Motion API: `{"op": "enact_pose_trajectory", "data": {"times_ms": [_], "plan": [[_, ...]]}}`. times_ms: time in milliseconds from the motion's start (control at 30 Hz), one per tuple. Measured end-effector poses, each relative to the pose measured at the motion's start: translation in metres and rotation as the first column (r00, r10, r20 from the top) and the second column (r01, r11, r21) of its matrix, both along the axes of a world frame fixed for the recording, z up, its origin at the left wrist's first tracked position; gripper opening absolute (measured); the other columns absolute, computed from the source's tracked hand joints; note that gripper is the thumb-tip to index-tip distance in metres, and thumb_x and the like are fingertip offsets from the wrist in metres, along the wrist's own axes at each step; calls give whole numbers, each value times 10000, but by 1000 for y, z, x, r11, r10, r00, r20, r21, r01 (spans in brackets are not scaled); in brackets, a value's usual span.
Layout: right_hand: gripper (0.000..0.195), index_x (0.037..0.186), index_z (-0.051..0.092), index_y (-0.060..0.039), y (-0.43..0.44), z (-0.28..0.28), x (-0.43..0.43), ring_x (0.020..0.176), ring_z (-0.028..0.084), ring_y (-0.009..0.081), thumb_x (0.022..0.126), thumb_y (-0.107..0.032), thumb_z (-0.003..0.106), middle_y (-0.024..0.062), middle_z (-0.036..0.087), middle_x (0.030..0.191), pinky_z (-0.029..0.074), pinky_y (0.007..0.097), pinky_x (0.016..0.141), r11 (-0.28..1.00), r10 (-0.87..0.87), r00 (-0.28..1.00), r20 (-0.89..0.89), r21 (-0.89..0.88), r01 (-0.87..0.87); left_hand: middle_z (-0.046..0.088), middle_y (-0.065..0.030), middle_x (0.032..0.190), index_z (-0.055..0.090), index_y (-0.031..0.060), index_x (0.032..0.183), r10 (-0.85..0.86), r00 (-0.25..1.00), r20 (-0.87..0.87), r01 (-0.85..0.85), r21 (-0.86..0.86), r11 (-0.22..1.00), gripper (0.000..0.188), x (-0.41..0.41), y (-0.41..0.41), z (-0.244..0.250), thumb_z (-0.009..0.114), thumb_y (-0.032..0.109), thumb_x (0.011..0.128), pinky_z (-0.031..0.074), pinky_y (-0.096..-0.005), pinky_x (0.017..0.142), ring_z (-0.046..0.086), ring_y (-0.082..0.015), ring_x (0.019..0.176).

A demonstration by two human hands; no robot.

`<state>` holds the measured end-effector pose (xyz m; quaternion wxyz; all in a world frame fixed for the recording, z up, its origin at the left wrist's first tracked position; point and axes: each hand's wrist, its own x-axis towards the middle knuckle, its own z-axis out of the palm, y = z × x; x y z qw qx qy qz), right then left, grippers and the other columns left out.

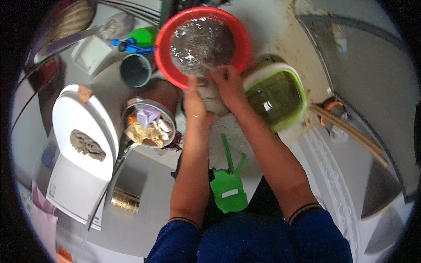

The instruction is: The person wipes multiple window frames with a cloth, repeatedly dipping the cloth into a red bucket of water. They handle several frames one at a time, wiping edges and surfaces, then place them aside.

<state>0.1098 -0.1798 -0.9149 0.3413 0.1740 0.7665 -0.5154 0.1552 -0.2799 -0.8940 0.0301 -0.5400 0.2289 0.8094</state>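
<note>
My left hand (196, 103) and my right hand (229, 86) both grip a wet grey cloth (210, 97) at the near rim of a red plastic basin (241, 39). The cloth hangs bunched between them, with its lower end below the rim. Rippled water (200, 46) that looks greyish fills much of the basin. Some fingers of both hands are blurred or turned out of sight. Just right of my right wrist stands a green and white rectangular tub (301, 95) with water in it. A green plastic stool or similar piece (229, 190) is below my forearms.
At the left, a toilet (65, 108) with a white lid bears a crumpled grey cloth (87, 145). Beside it are a waste bin (172, 123) with paper and wrappers, a grey bucket (135, 70), and a blue-green spray bottle (141, 37). Long sticks (352, 131) lie at the right.
</note>
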Motion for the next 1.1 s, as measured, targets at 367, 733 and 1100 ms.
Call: {"op": "enact_pose_trajectory", "data": {"times_ms": [367, 733, 1100], "plan": [[788, 1484, 444, 20, 11, 69, 1, 1288, 575, 263, 876, -345, 786, 192, 611, 1371, 446, 405, 1099, 907, 249, 963, 106, -374, -194, 611, -166, 1318, 505, 12, 1444, -86, 992, -92, 55, -296, 954, 594, -5, -6, 20, 351, 491, 1130, 520, -432, 1016, 633, -294, 1180], [329, 1249, 640, -53, 4, 83, 3, 922, 716, 161, 1012, -278, 602, 87, 721, 1129, 590, 341, 746, 725, 92, 683, 725, -519, 453, 503, -191, 1532, 417, -2, 1551, -241, 882, -406, 170, -202, 964, 784, -2, -27, 37, 536, 581, 1039, 389, -441, 1184, 497, -318, 1417], [314, 1171, 635, -82, 10, 89, 6, 788, 676, 141, 996, -343, 647, 25, 695, 948, 542, 306, 631, 753, 248, 703, 667, -589, 294, 643, -33, 894, 664, 24, 1244, -290, 907, -306, 234, -206, 950, 247, -8, -38, 52, 541, 172, 1089, 523, -282, 764, 618, -119, 833]]}}
